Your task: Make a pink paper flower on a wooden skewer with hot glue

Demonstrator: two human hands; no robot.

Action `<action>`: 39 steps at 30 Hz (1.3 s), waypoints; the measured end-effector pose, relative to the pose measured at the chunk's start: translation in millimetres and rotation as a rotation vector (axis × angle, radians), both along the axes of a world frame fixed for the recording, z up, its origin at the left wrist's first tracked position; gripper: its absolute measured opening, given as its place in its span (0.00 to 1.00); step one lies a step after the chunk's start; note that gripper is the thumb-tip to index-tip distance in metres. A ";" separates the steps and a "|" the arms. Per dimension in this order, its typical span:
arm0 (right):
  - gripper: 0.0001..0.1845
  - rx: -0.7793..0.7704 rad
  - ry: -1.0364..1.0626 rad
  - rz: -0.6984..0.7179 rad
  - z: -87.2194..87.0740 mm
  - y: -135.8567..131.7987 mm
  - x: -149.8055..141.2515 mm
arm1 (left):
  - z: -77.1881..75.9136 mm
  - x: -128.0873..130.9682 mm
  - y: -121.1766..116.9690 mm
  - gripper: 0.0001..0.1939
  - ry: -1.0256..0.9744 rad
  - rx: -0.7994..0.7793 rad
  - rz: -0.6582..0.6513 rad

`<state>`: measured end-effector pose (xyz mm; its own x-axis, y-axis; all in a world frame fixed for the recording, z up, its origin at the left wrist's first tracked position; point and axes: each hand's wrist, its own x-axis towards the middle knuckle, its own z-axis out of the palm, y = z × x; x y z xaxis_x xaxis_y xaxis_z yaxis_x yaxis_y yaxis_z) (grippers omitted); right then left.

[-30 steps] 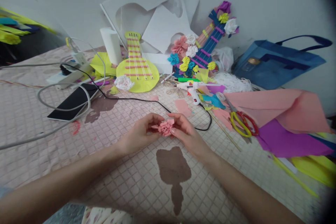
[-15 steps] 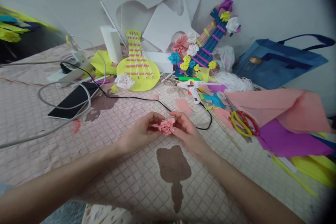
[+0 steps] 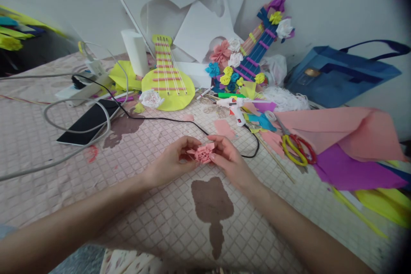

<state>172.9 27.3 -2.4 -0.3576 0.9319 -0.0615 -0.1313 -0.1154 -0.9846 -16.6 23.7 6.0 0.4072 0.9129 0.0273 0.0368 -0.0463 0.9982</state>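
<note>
A small pink paper flower [image 3: 203, 154] is held between both hands above the middle of the table. My left hand [image 3: 175, 158] pinches its left side between thumb and fingers. On the other side, my right hand [image 3: 226, 158] grips the petals, its thumb at the front edge. Beyond the hands lies a white glue gun [image 3: 237, 115] with a black cord. Farther back, a yellow paper guitar [image 3: 173, 94] with white strings and pink strips leans up, a white flower [image 3: 152, 99] on its lower left. A blue guitar [image 3: 250, 67] decorated with paper flowers leans on its right.
Scissors [image 3: 297, 150] with red and yellow handles lie at the right near pink paper [image 3: 346, 130] and purple paper [image 3: 349, 169]. A tablet-like black device [image 3: 86, 124], grey cable and power strip [image 3: 80, 90] occupy the left. A blue bag [image 3: 340, 77] stands at back right.
The pink flower has turned very slightly in the fingers, showing a bit more of its front. Both hands keep their hold in nearly the same place.
</note>
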 end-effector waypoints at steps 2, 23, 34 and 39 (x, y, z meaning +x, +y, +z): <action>0.19 -0.004 -0.004 -0.003 0.3 0.6 1.0 | 1.8 -0.2 0.4 0.19 0.011 0.000 0.003; 0.24 -0.075 -0.025 0.201 5.9 0.2 3.6 | 0.9 0.4 2.1 0.15 -0.094 -0.205 -0.031; 0.26 -0.076 -0.026 0.315 2.1 1.5 4.2 | -4.3 -3.3 6.5 0.13 0.001 -0.172 -0.076; 0.18 -0.005 -0.151 0.218 4.5 5.6 10.5 | -2.2 -3.2 6.7 0.12 -0.015 -0.195 -0.017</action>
<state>183.4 32.9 2.2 -0.5366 0.8332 -0.1336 0.0458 -0.1294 -0.9905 -19.8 30.3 3.8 0.4240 0.8944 -0.1428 0.0228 0.1471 0.9889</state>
